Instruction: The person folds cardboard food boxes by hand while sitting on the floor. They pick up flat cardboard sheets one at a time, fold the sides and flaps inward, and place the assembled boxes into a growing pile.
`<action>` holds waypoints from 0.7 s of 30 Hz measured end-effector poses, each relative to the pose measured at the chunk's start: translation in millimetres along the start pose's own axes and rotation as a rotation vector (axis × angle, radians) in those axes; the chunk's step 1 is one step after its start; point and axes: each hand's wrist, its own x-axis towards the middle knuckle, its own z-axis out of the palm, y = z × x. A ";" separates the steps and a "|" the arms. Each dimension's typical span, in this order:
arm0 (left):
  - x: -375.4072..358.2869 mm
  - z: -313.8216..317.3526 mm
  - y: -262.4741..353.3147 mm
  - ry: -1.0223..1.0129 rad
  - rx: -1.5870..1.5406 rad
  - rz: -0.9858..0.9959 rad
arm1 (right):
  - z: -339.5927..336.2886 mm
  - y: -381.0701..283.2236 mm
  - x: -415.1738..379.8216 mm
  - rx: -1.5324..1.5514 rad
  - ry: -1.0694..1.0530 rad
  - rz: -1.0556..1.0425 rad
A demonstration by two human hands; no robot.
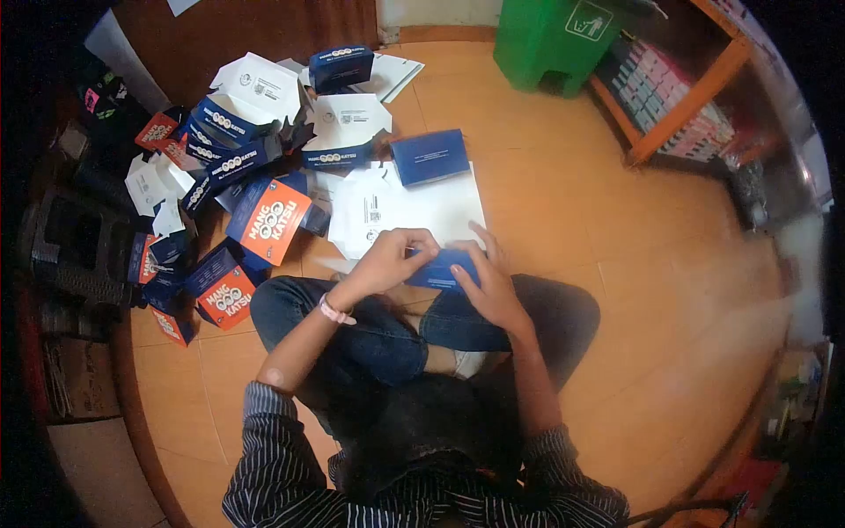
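Above my crossed legs, a blue cardboard piece [433,275] with small white print lies between my two hands. My left hand [393,260] has its fingers curled in at the upper left edge of the piece. My right hand [486,280] rests on its right part, fingers bent over the surface and one finger raised. Just beyond my hands, flat white card sheets [356,211] with small black print lie on the floor. A closed blue box [430,157] sits on these sheets. Undersides of the held piece are hidden.
Several blue, orange and white boxes, some open, are heaped at the left, including an orange-topped box [271,220]. A green bin [550,44] stands at the back. An orange wooden shelf [691,97] with stacked packs is at the back right. Dark crates [75,238] line the left edge.
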 end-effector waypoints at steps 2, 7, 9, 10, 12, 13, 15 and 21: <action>-17.2 6.7 29.2 0.293 0.331 0.207 | 12.4 8.5 -1.8 0.077 0.179 0.057; -55.7 46.1 11.2 1.235 0.590 0.363 | 10.1 3.4 -10.1 0.178 0.556 0.205; -41.7 53.9 17.3 1.109 0.593 0.113 | -1.8 -19.1 -11.8 0.278 0.587 0.154; -32.3 55.2 20.1 1.076 0.554 0.149 | -3.4 -21.8 -16.6 0.275 0.569 0.162; -18.0 53.8 30.5 1.018 0.385 0.241 | -8.1 -24.4 -18.5 0.202 0.660 0.113; -13.3 56.2 33.3 1.020 0.381 0.252 | -9.7 -25.1 -17.4 0.196 0.666 0.106; -3.6 62.9 38.1 0.907 -0.174 0.538 | -12.8 -26.6 -16.9 0.174 0.764 0.176; -14.7 36.6 86.2 0.319 0.502 0.595 | -41.0 -41.8 -14.4 0.195 0.731 -0.105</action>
